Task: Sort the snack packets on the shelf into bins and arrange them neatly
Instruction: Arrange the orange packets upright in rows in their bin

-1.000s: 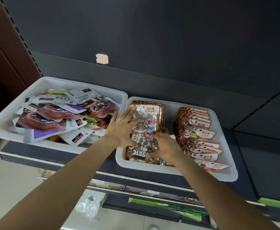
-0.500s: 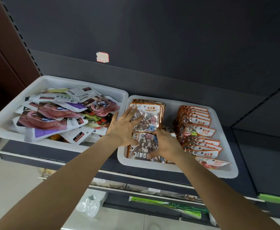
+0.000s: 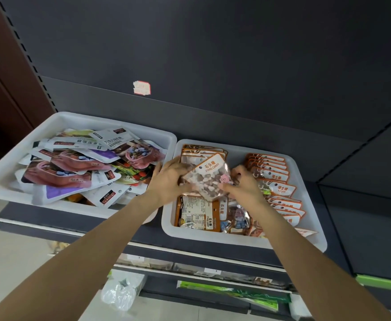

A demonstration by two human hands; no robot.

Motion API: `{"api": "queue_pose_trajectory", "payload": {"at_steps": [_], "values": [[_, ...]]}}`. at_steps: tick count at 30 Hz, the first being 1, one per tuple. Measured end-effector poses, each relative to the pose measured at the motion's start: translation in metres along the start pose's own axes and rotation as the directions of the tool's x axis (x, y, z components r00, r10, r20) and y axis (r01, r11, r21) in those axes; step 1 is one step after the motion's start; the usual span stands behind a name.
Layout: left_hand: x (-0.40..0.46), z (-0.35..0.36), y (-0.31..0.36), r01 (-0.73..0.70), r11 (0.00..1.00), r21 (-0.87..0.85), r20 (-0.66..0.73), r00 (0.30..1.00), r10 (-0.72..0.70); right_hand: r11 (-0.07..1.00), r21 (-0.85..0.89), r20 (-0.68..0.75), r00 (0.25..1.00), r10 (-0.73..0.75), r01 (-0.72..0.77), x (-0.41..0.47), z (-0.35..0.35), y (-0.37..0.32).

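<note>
Two white bins stand side by side on the dark shelf. The left bin (image 3: 50,121) holds a loose heap of mixed snack packets (image 3: 78,163). The right bin (image 3: 236,239) holds orange stone-candy packets in rows: a left stack (image 3: 201,149), a back-up packet (image 3: 197,212) at the front and a right row (image 3: 278,181). My left hand (image 3: 166,181) and my right hand (image 3: 245,186) together hold one clear stone-candy packet (image 3: 208,177), tilted and lifted above the left stack.
The dark back panel carries a small torn sticker (image 3: 141,88). Below the bins runs the shelf's front rail (image 3: 190,251). A lower shelf holds green packets (image 3: 231,290) and a clear plastic bag (image 3: 120,293). A brown wall (image 3: 2,77) stands at the left.
Both hands were pressing on packets lying in the right bin; now they have lifted one stone-candy packet up and tilted it. A packet lying back-up is uncovered at the bin's front.
</note>
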State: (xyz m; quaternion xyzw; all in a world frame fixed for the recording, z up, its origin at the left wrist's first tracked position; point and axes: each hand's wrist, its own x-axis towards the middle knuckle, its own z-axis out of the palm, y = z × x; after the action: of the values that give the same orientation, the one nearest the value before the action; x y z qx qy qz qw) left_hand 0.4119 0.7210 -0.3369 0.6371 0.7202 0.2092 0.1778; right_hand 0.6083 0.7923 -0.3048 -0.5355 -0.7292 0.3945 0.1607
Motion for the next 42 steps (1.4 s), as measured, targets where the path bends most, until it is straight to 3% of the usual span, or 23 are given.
{"api": "queue_pose_trajectory", "payload": {"at_steps": [3,5,7,9,12,14,16,18,20,22,27,30,33,35,39,42], "values": [[0.002,-0.009,-0.003,0.008,0.987,-0.161,-0.228,0.972,-0.045,0.974,-0.22,0.047,0.998,-0.033,0.043,-0.003,0.014,0.003],[0.002,-0.017,0.0,-0.028,0.987,-0.161,-0.312,0.95,-0.024,0.915,-0.397,-0.016,0.996,-0.083,0.07,-0.006,0.02,0.007],[0.004,-0.021,0.005,-0.06,0.991,-0.122,-0.352,0.936,0.013,0.906,-0.414,-0.052,0.992,-0.117,0.085,-0.009,0.024,0.009],[0.007,-0.018,0.008,-0.06,0.995,-0.078,-0.362,0.932,0.028,0.91,-0.403,0.015,0.994,-0.104,0.101,-0.009,0.026,0.011],[0.006,-0.011,0.012,-0.031,0.998,-0.051,-0.307,0.952,0.014,0.936,-0.348,0.124,0.992,-0.012,0.054,-0.009,0.027,0.015],[-0.002,-0.007,0.013,-0.032,0.998,0.06,-0.266,0.963,0.047,0.956,-0.293,0.17,0.985,0.028,0.023,-0.009,0.027,0.016],[-0.011,-0.002,0.012,-0.148,0.945,0.29,-0.195,0.958,0.21,0.955,-0.292,0.208,0.978,0.013,0.049,-0.009,0.028,0.017],[-0.015,0.0,0.014,-0.298,0.846,0.442,-0.009,0.941,0.337,0.952,-0.295,0.246,0.969,-0.006,0.081,-0.009,0.029,0.02],[-0.008,0.001,0.014,-0.307,0.786,0.537,0.158,0.952,0.263,0.967,-0.244,0.261,0.965,-0.001,0.067,-0.01,0.027,0.023],[0.001,0.001,0.016,-0.264,0.75,0.607,0.221,0.962,0.159,0.991,-0.134,0.254,0.967,0.029,0.005,-0.011,0.025,0.025],[0.01,0.009,0.016,-0.123,0.772,0.624,0.188,0.982,0.005,0.994,0.064,0.23,0.971,0.071,-0.088,-0.011,0.021,0.024],[0.009,0.011,0.017,-0.09,0.798,0.596,0.173,0.985,-0.018,0.999,-0.029,0.256,0.967,-0.011,0.019,-0.015,0.02,0.026],[0.009,0.012,0.016,-0.077,0.819,0.569,0.147,0.989,-0.009,0.941,-0.28,0.215,0.968,-0.13,0.189,-0.016,0.024,0.028],[0.009,0.013,0.015,-0.072,0.833,0.549,0.135,0.991,-0.003,0.889,-0.399,0.151,0.973,-0.177,0.224,-0.017,0.024,0.026],[0.007,0.012,0.017,-0.078,0.843,0.532,0.104,0.994,0.027,0.817,-0.464,0.038,0.93,-0.366,0.341,-0.019,0.014,0.015],[0.005,0.007,0.017,-0.088,0.891,0.445,0.053,0.996,0.072,0.764,-0.509,0.087,0.906,-0.413,0.397,-0.015,0.004,0.006]]}}
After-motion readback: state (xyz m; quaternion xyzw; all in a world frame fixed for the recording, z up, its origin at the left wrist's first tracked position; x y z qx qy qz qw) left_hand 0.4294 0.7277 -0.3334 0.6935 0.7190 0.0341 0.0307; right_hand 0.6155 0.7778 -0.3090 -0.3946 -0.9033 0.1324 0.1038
